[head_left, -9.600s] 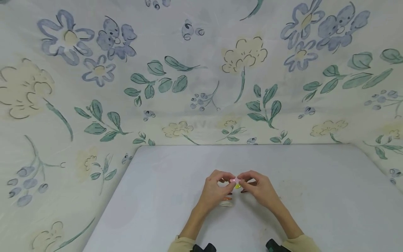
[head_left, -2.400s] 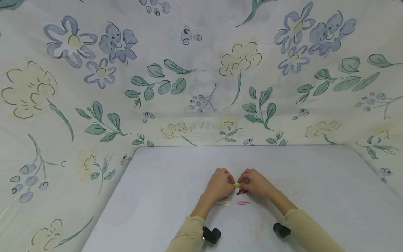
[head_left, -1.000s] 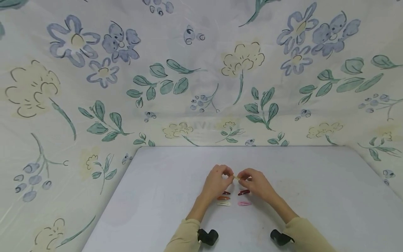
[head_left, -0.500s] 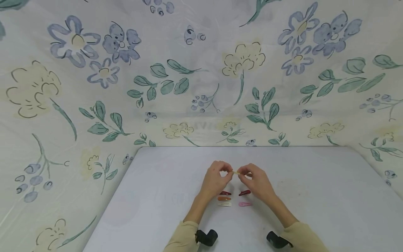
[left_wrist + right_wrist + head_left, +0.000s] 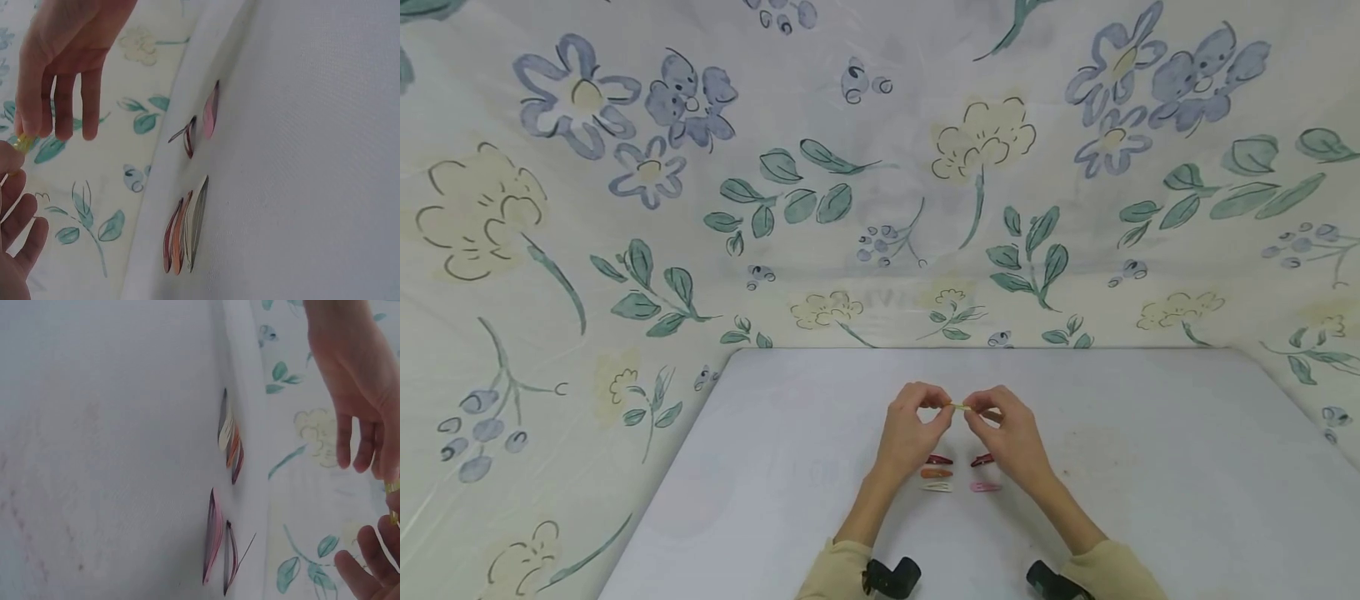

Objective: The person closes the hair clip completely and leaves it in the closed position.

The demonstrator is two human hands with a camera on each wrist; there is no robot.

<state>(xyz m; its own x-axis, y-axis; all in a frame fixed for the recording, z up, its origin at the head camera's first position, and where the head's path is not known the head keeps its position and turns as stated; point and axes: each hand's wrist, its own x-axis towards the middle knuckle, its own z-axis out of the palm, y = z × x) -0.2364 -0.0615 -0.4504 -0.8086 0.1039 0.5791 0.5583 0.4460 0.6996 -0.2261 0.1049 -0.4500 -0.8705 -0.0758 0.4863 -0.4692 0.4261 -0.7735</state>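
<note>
A yellow snap hair clip [image 5: 959, 407] is held up between both hands in the head view. My left hand [image 5: 912, 429] pinches one end with thumb and forefinger, and my right hand [image 5: 1015, 433] pinches the other. The left wrist view shows the yellow clip [image 5: 24, 143] between the fingertips, partly covered. On the table below, a dark red clip [image 5: 938, 460], an orange clip [image 5: 936, 473] and a white clip [image 5: 937, 487] lie in a left column. To the right are another dark red clip [image 5: 982, 460], snapped open in the right wrist view, and a pink clip [image 5: 985, 487].
The white table [image 5: 775, 450] spreads out on all sides of the clips. A floral cloth [image 5: 880, 208] hangs behind it and along its sides. Black wrist cameras [image 5: 891, 577] sit at both sleeves.
The pink clip, earlier in the hands, now lies on the table at right. Both hands have since taken up the yellow clip and raised it, moving away from the row of clips.
</note>
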